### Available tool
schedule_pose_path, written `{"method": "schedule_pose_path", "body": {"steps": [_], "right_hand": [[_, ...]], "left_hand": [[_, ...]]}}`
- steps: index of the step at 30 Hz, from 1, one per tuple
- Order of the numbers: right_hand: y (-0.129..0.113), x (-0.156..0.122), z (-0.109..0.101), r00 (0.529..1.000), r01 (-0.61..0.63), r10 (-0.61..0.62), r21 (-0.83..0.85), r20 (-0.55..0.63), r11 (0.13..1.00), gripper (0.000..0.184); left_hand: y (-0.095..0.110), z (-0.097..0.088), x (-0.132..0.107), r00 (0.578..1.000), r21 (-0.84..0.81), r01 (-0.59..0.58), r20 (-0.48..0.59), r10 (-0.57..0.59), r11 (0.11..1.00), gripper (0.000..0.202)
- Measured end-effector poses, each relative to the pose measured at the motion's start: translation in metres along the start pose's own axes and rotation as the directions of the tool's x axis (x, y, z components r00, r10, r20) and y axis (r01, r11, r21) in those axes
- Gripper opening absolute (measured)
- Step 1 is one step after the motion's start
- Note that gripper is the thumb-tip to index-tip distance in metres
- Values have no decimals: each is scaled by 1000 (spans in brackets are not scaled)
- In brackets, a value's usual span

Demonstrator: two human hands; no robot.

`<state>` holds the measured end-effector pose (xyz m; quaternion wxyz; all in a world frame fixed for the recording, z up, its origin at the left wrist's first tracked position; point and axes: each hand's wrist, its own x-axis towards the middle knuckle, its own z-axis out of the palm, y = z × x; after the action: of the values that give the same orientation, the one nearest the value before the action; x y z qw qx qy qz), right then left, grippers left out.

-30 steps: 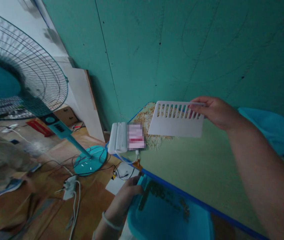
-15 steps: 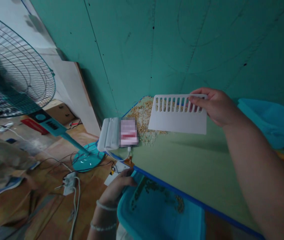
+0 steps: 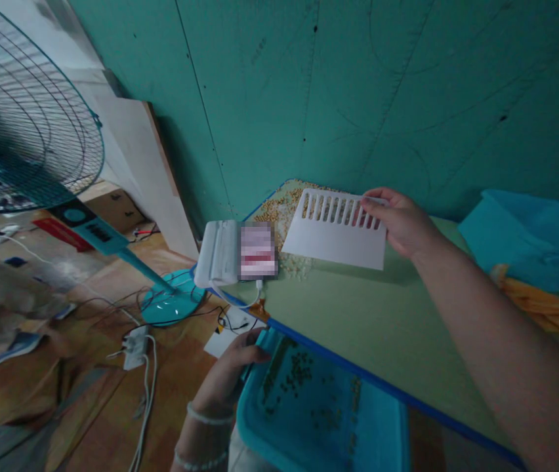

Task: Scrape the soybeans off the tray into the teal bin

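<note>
My right hand (image 3: 402, 219) grips a white slotted scraper (image 3: 336, 242) by its upper right corner, fingers through or behind the slots. The scraper is held over the pale green tabletop (image 3: 353, 308), partly covering a spread of yellow kernels and whitish grains (image 3: 279, 206). With my left hand (image 3: 243, 354) I hold the rim of a blue plastic bin (image 3: 321, 452), just below the table's front edge. Scattered kernels (image 3: 299, 370) lie inside the bin. The left fingertips are partly hidden by the rim.
A white device (image 3: 218, 252) with a blurred-out screen and a cable sits at the table's left corner. A blue basin (image 3: 520, 236) and an orange cloth (image 3: 540, 305) are at the right. A fan (image 3: 102, 229), power strip (image 3: 135, 347) and a person's shoe (image 3: 8, 351) are left.
The scraper has moved slightly left and lower, nearer the tabletop. My left hand stays on the bin's rim, and the kernels inside the bin have shifted.
</note>
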<state>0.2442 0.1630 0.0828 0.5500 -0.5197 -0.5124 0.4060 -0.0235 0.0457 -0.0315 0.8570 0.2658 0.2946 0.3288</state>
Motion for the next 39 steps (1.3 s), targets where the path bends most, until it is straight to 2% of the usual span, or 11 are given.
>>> {"method": "schedule_pose_path", "body": {"steps": [4,9,18,29,34,39], "right_hand": [[15,5,-1,998,-55,55,47,3,997,14],[21,5,3,995,-100,100,59,3,993,14],[30,7,6,991,-135,134,35,26,990,13],[34,7,5,973,-223,217,81,76,971,9],[33,5,5,967,-247,240,78,89,966,9],[27,2,7,963,-256,249,58,100,965,9]], "left_hand": [[2,0,-4,1000,-40,13,-3,-13,999,47],[5,9,-6,996,-20,-7,-90,5,1000,49],[5,11,-8,994,-13,-15,-105,13,1000,49],[5,11,-7,995,7,-31,-97,31,999,45],[5,11,-7,994,-6,9,-112,-10,1000,50],[5,12,-7,995,20,1,-101,1,1000,43]]}}
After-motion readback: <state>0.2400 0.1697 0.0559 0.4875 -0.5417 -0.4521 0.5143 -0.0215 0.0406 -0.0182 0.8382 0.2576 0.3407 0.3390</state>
